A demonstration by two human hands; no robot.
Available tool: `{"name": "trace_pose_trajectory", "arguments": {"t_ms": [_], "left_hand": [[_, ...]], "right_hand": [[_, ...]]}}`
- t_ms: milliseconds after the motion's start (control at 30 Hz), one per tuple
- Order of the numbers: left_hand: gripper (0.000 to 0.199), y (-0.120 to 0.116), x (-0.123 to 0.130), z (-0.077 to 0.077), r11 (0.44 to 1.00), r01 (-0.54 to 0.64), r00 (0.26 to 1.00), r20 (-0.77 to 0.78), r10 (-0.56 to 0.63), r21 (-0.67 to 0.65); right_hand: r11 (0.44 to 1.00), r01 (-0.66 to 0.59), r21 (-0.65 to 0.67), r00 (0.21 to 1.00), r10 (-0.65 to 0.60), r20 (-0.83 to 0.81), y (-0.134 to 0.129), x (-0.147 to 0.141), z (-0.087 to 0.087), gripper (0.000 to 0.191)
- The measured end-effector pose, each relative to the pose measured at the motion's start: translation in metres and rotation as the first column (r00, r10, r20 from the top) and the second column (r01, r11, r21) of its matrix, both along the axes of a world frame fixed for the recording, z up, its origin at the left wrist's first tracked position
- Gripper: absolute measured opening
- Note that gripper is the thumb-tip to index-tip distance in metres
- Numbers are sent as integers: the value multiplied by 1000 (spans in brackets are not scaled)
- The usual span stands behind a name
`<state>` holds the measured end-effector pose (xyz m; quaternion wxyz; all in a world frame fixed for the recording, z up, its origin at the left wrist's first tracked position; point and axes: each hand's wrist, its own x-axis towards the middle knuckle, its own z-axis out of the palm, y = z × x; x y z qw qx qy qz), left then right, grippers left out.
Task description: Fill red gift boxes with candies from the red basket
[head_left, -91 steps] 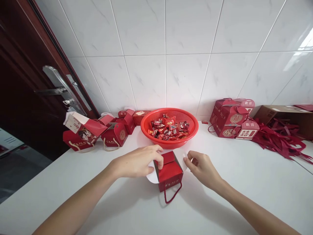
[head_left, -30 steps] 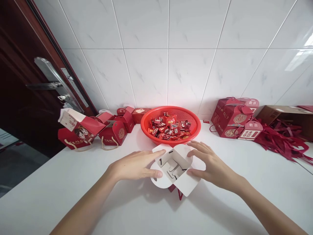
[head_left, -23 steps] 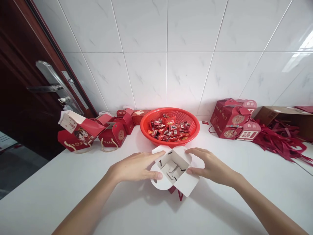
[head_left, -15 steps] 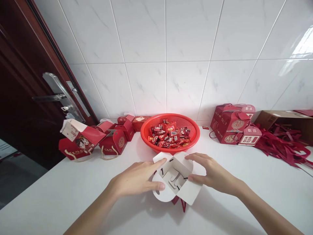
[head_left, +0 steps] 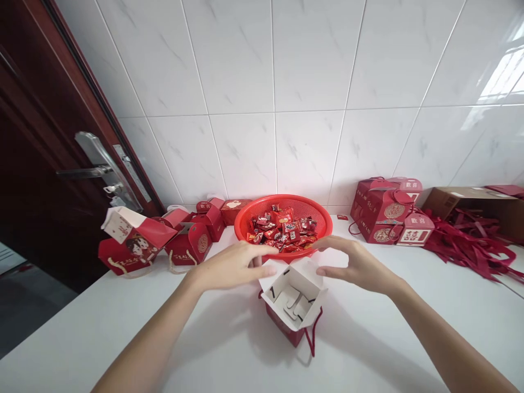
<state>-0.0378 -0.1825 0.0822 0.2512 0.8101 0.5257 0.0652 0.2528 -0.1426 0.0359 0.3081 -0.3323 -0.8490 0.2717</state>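
An open gift box [head_left: 282, 323], red outside and white inside, stands on the white table with a dark red cord hanging at its right side. Its two far flaps stick up, and the box holds no sweets. At the far left flap is my left hand [head_left: 231, 266], open, with its thumb over the flap's edge; I cannot tell whether it touches. My right hand [head_left: 357, 266] is open beside the far right flap, fingers apart. Just beyond the hands sits a red plastic basket [head_left: 311, 204] full of red-wrapped candies [head_left: 286, 228].
Several red gift boxes [head_left: 196, 240] with rope handles stand at the left. More boxes [head_left: 380, 210] are stacked at the right, beside a heap of dark red ribbons [head_left: 462, 245] and a cardboard carton [head_left: 470, 196]. A tiled wall [head_left: 311, 147] closes off the back; a door [head_left: 41, 136] is at left.
Both hands have moved forward, off the box's near flaps toward the basket side. The near flaps, spread outward before, now hang down, so the red front and the cord show.
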Motion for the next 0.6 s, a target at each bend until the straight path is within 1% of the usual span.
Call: {"name": "trace_pose_trajectory", "arguments": {"t_ms": [67, 133, 167, 200, 267, 300, 333, 400, 467, 500, 533, 600], "left_hand": [[53, 25, 2, 2, 999, -17, 999, 34, 16, 27], [51, 53, 8, -3, 1000, 18, 999, 32, -19, 26], [49, 67, 12, -7, 998, 63, 998, -8, -62, 11], [48, 80, 17, -12, 991, 130, 989, -65, -132, -23], [43, 101, 27, -24, 968, 246, 953, -168, -251, -51], [43, 109, 32, -29, 957, 280, 932, -218, -290, -76], [46, 115, 35, -35, 954, 285, 918, -263, -298, -89], [62, 124, 39, -43, 969, 223, 905, -346, -246, -105], [86, 131, 40, -48, 982, 139, 881, -437, -182, -129], [95, 135, 41, -50, 984, 119, 862, -478, -170, -136], [100, 139, 41, -52, 983, 121, 841, -512, -175, -136], [99, 147, 41, -56, 980, 169, 814, -546, -199, -106]], "right_hand": [[999, 29, -25, 996, -31, -87, 18, -7, 4, 35], [995, 28, -100, 980, -47, -193, 41, -18, 3, 31], [989, 33, -146, 964, -70, -256, 53, -25, 1, 31], [981, 47, -188, 941, -106, -321, 65, -32, -1, 31], [961, 95, -258, 879, -203, -432, 86, -46, -8, 29], [947, 107, -302, 849, -245, -469, 94, -52, -12, 28], [932, 115, -343, 825, -282, -490, 101, -57, -16, 26], [902, 105, -418, 819, -317, -479, 111, -63, -23, 22], [878, 104, -468, 848, -324, -419, 117, -66, -27, 17], [869, 110, -482, 870, -319, -377, 119, -66, -29, 15], [863, 117, -491, 890, -311, -334, 121, -66, -31, 12], [858, 130, -497, 920, -291, -262, 124, -66, -33, 9]]}}
